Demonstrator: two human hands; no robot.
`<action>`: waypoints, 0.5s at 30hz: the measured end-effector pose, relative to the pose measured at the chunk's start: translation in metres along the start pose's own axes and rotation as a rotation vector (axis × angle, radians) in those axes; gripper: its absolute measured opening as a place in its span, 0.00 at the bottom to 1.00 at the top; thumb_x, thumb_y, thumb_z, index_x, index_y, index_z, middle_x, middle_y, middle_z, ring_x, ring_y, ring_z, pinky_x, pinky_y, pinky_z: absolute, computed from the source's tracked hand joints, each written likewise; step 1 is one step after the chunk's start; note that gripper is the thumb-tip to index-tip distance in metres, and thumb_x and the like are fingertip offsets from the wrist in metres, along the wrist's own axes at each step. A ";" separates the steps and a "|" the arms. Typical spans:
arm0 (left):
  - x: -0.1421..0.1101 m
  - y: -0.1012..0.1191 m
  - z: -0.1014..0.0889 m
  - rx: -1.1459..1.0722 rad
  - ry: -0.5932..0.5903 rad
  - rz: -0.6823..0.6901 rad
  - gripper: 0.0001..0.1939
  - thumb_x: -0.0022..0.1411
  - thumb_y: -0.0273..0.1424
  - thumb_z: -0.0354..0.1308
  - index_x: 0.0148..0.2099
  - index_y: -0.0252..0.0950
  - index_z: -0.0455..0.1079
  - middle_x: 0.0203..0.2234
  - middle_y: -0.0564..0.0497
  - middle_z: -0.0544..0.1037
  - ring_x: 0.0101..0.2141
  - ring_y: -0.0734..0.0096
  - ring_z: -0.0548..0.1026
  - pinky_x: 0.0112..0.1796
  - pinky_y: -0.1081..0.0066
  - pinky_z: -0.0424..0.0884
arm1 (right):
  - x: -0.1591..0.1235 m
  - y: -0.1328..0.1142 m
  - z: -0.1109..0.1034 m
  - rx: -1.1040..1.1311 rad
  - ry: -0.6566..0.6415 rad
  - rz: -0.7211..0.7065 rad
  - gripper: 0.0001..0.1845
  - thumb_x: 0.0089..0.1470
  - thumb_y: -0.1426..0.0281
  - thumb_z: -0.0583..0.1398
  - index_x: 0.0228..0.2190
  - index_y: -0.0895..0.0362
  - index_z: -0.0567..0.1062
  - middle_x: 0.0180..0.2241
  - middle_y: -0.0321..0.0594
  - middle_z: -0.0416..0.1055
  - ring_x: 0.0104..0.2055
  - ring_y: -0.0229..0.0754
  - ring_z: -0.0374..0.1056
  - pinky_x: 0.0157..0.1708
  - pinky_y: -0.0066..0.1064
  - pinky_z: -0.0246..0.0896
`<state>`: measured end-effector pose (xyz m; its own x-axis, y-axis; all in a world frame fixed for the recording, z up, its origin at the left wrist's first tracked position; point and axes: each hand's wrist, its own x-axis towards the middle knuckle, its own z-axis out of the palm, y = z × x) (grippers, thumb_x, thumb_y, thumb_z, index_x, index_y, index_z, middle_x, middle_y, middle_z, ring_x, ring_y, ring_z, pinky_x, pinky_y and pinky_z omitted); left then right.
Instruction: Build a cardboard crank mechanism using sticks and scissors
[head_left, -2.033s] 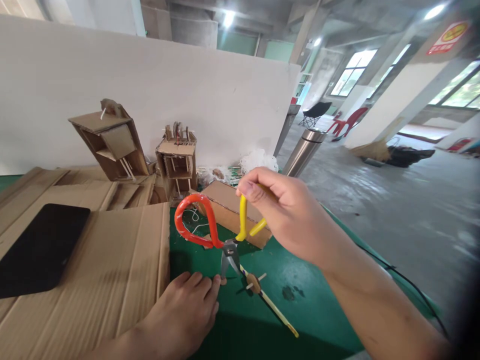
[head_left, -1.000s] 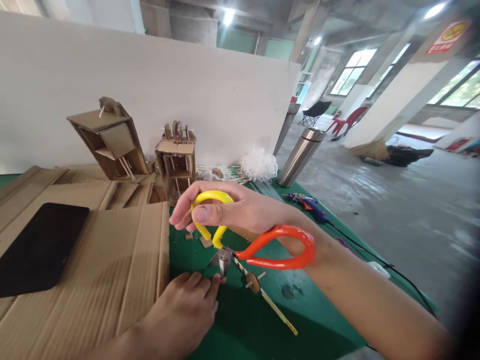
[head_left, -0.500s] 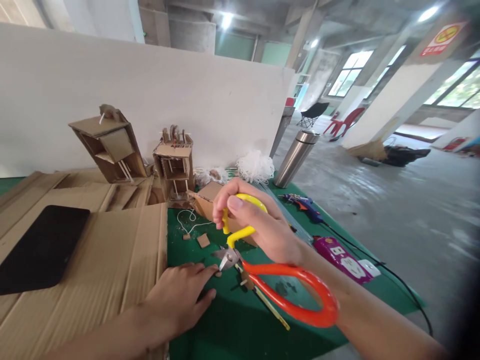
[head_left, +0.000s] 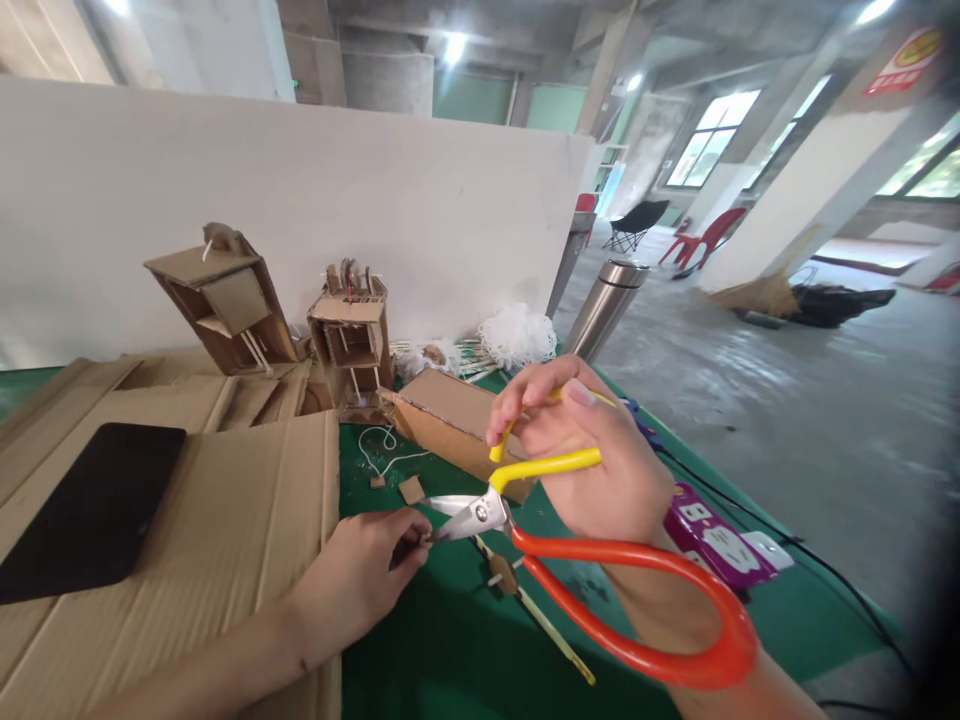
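My right hand (head_left: 592, 455) is closed around the yellow handle of a pair of scissors (head_left: 478, 514). The red handle loop extends back below my right wrist. The blades are parted and point left, one tip close to the fingertips of my left hand (head_left: 367, 570). That hand pinches a tiny piece of cardboard (head_left: 426, 541), mostly hidden by the fingers. Just behind the blades lies a small cardboard square (head_left: 411, 489). Below the scissors, a thin stick (head_left: 551, 630) runs through a small cardboard piece (head_left: 503, 574) on the green table (head_left: 442, 640).
A cardboard box (head_left: 442, 410) and white string (head_left: 386, 440) lie ahead. Two cardboard models (head_left: 349, 345) stand by the white partition (head_left: 300, 200). On the right are a steel flask (head_left: 606, 305) and purple power strip (head_left: 720, 535). A black tablet (head_left: 90, 510) rests on cardboard sheets (head_left: 247, 560).
The scissors have turned from upright to pointing left, their red handle swinging to the right. My right hand has moved right and turned palm up. My left hand has lifted into a pinch.
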<state>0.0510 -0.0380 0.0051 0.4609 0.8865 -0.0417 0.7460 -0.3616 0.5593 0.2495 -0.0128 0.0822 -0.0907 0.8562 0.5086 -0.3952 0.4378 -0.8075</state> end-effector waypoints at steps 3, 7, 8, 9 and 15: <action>0.000 0.000 0.000 0.005 -0.015 -0.003 0.07 0.62 0.26 0.55 0.39 0.39 0.74 0.33 0.55 0.81 0.33 0.70 0.78 0.35 0.74 0.71 | -0.004 0.006 -0.001 -0.013 0.047 -0.009 0.09 0.57 0.64 0.54 0.27 0.53 0.68 0.27 0.36 0.63 0.29 0.41 0.64 0.28 0.36 0.62; 0.002 0.000 0.001 0.030 -0.029 0.014 0.07 0.62 0.24 0.55 0.39 0.39 0.75 0.33 0.55 0.81 0.34 0.70 0.78 0.36 0.73 0.70 | -0.008 0.009 0.003 -0.027 0.111 -0.012 0.09 0.56 0.65 0.54 0.25 0.52 0.66 0.24 0.35 0.61 0.27 0.41 0.63 0.27 0.36 0.61; 0.002 -0.001 0.001 0.039 -0.034 0.017 0.08 0.62 0.24 0.55 0.39 0.38 0.75 0.33 0.55 0.81 0.34 0.70 0.77 0.36 0.73 0.70 | -0.009 0.010 0.004 -0.022 0.119 -0.013 0.09 0.55 0.66 0.54 0.25 0.53 0.66 0.24 0.35 0.61 0.26 0.41 0.63 0.26 0.36 0.60; 0.002 -0.002 0.002 0.048 -0.039 0.019 0.08 0.62 0.24 0.56 0.39 0.38 0.75 0.34 0.55 0.80 0.34 0.70 0.77 0.36 0.74 0.70 | -0.009 0.010 0.006 -0.014 0.127 -0.013 0.09 0.55 0.66 0.54 0.24 0.53 0.66 0.24 0.35 0.61 0.26 0.41 0.63 0.26 0.36 0.60; 0.001 -0.003 0.001 0.060 -0.051 0.025 0.08 0.63 0.24 0.55 0.39 0.38 0.75 0.34 0.54 0.79 0.33 0.70 0.76 0.35 0.74 0.69 | -0.013 0.013 0.010 -0.027 0.209 -0.045 0.09 0.54 0.67 0.54 0.23 0.53 0.63 0.23 0.35 0.60 0.24 0.40 0.61 0.25 0.35 0.57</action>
<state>0.0495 -0.0364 0.0021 0.5024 0.8617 -0.0714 0.7606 -0.4011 0.5105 0.2365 -0.0208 0.0687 0.1190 0.8725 0.4738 -0.3699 0.4818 -0.7944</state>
